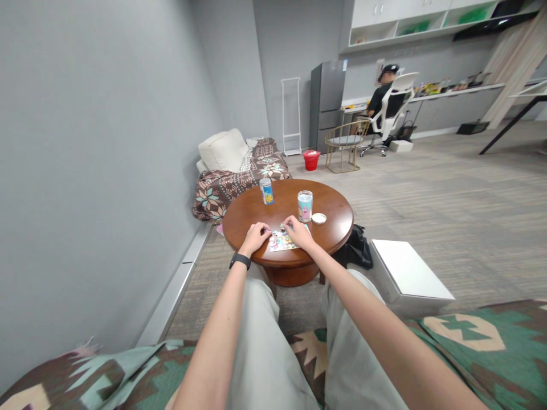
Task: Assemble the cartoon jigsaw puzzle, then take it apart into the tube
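On the round brown table (243,210) lies a colourful jigsaw puzzle (282,244) with printed cartoon figures. My left hand (256,236), with a black band on its wrist, is at the puzzle's left edge. Its thumb and fingers are pinched together, and what they hold is too small to make out. From the right, my right hand (299,233) reaches over the far part of the puzzle, pinching a small puzzle piece (282,227). Beyond that hand stands an open clear-rimmed tin (305,207) with a pink figure on it. A round white lid (319,218) lies beside the tin.
A blue lidded can (267,192) stands at the table's far left. Right of the table are a black bag (360,247) and a white box (410,270). Farther back are a red bucket (311,160), a gold-framed chair (344,142) and a person (380,99) seated at a counter.
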Demonstrator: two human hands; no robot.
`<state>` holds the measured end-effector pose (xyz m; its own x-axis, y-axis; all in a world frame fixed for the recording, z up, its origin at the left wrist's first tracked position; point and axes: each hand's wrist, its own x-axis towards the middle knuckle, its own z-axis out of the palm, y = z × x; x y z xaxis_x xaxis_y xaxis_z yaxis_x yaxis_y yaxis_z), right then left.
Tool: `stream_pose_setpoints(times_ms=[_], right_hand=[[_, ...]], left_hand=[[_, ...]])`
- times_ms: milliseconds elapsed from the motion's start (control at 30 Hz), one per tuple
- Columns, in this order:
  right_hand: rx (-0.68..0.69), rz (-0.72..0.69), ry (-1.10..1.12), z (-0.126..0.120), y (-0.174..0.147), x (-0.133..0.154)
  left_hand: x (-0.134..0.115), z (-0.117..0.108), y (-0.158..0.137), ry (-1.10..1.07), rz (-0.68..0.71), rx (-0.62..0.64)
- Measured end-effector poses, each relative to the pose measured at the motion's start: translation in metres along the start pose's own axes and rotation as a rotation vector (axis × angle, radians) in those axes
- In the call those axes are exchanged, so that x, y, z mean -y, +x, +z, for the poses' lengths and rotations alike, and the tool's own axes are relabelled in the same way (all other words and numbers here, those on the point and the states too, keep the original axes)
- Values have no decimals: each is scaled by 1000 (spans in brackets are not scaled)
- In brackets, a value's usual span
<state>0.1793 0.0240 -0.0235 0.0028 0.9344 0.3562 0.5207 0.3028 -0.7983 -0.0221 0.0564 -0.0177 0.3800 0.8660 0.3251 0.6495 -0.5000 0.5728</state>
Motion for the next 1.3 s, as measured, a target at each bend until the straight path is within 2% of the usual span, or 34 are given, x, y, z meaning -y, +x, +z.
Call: stream_pose_setpoints(times_ms=[233,367,433,600,733,967,1133,1300], right_hand=[[32,12,54,2,1,0],[25,-1,68,4,3,-2],[5,-19,50,4,4,-4],[-49,-79,4,3,5,-6],[-40,-30,9,1,3,-4],[-19,6,85,1,2,-3],[-36,9,53,1,2,-4],[-77,-44,33,3,4,-5]], left_hand=[[-7,0,-2,93,18,77],[-7,-1,-2,66,7,52],[-4,0,-1,1,-10,30],[5,4,1,-322,-82,-14],[6,4,1,-432,-83,-33],[3,1,1,-344,-82,-18],[3,0,0,-352,-76,-22],[3,0,1,-354,-68,-26]])
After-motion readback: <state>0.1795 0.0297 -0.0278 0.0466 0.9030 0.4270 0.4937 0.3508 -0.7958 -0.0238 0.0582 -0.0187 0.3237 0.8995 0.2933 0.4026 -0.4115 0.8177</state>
